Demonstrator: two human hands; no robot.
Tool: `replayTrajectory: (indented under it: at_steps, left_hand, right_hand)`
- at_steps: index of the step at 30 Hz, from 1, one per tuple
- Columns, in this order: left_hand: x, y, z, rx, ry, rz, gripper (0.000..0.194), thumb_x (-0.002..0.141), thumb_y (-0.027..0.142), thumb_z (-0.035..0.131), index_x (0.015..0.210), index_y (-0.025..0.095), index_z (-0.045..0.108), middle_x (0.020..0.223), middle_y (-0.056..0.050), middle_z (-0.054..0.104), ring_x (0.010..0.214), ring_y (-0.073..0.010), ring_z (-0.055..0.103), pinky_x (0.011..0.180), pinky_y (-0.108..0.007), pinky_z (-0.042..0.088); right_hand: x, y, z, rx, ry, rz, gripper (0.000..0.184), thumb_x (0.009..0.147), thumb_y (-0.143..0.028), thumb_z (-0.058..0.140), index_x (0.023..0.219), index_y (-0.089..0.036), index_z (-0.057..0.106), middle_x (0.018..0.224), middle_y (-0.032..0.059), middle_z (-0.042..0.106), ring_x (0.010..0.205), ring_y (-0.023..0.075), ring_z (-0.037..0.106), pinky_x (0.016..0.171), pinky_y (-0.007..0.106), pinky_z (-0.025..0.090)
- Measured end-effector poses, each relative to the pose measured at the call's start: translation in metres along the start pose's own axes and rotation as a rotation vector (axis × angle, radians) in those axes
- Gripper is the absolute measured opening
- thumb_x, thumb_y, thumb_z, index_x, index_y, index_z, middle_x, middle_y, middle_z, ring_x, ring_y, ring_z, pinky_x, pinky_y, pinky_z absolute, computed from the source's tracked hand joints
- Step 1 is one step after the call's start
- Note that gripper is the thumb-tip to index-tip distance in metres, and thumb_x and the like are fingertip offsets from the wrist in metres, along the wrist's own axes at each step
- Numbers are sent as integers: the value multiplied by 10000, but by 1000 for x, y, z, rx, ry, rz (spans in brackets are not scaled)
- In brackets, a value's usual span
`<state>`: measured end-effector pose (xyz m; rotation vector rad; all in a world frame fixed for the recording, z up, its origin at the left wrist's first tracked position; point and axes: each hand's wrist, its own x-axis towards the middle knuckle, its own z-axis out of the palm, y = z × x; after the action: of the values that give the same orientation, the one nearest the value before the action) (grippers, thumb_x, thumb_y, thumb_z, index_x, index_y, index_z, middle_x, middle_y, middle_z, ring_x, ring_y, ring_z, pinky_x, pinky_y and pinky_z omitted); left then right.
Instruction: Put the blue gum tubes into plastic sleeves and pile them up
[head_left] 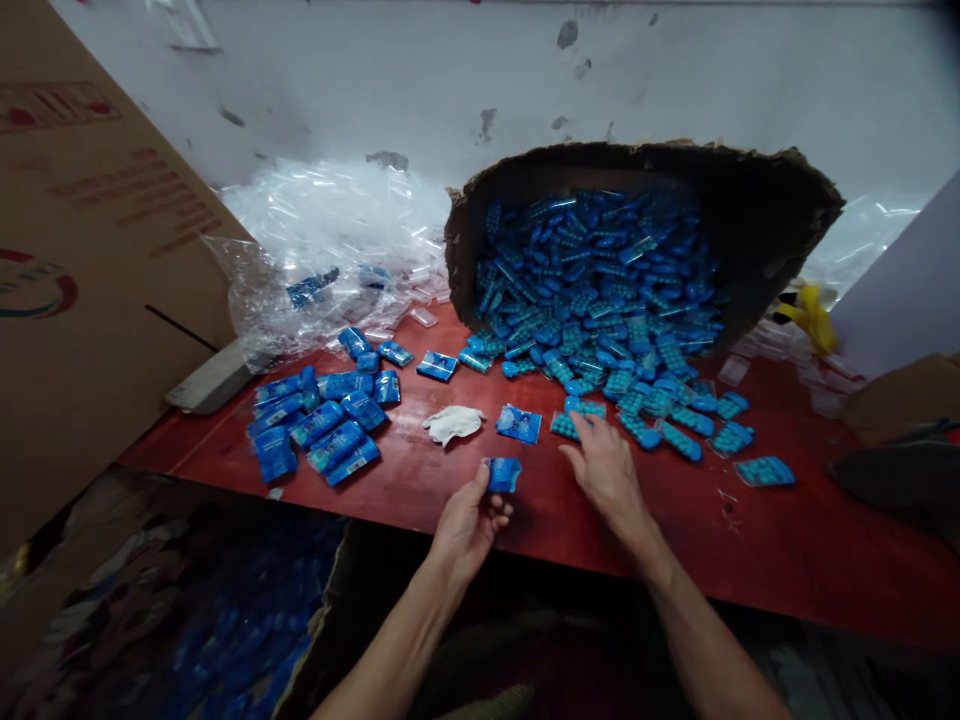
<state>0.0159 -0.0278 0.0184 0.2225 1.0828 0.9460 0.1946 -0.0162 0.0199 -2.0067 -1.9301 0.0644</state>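
Note:
My left hand (472, 515) pinches a small blue printed packet (504, 474) between thumb and fingers, just over the table's front edge. To the right, my right hand (606, 465) reaches over the red table with its fingertips at a clear case of turquoise balls (568, 425); the fingers look apart, and I cannot see a grip on it. Another blue packet (518, 424) lies flat between the hands, with a crumpled white cloth or glove (453, 425) to its left. Several blue packets (328, 450) form a loose group farther left.
A torn-edged carton (814, 195) on its side spills many ball-filled cases (600, 290) onto the red table (750, 540). Clear plastic (337, 220) is heaped by the wall. A big cardboard box (97, 260) stands left. Below the table edge sits a container of blue items (240, 620).

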Motion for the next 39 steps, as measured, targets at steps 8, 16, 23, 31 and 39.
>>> replayTrajectory:
  at_steps: [8, 16, 23, 31, 39]
  left_hand:
    - [-1, 4, 3, -90, 45, -99, 268, 698, 381, 586, 591, 147, 510, 404, 29, 472, 384, -77, 487, 359, -162, 362]
    - [1, 4, 2, -75, 83, -75, 260, 704, 378, 580, 608, 148, 510, 409, 27, 476, 388, -80, 496, 365, -162, 373]
    - [1, 2, 1, -68, 76, -32, 270, 693, 388, 590, 619, 139, 515, 419, 28, 481, 388, -76, 497, 361, -159, 373]
    - [1, -1, -3, -31, 7, 10, 280, 697, 405, 578, 650, 140, 503, 426, 28, 481, 399, -82, 506, 369, -159, 379]
    - [1, -1, -4, -65, -23, 55, 278, 671, 399, 606, 660, 148, 486, 431, 33, 491, 418, -85, 511, 395, -166, 383]
  right_hand:
    - [16, 25, 14, -20, -155, -50, 282, 798, -234, 474, 1074, -260, 529, 943, 66, 545, 884, 206, 467, 730, 305, 352]
    - [0, 9, 23, -69, -141, -151, 412, 811, -289, 456, 1212, -197, 428, 1112, 137, 510, 955, 259, 448, 761, 380, 358]
    - [-8, 0, -12, 691, -202, -120, 355, 777, -297, 500, 1124, -222, 500, 1025, 47, 547, 917, 165, 517, 801, 292, 410]
    - [-19, -21, -37, 782, -282, -143, 344, 744, -269, 551, 1085, -234, 538, 976, 37, 536, 872, 158, 514, 766, 280, 419]
    - [-22, -21, -40, 752, -262, -131, 336, 744, -264, 540, 1079, -236, 532, 970, 40, 528, 864, 163, 515, 731, 280, 432]
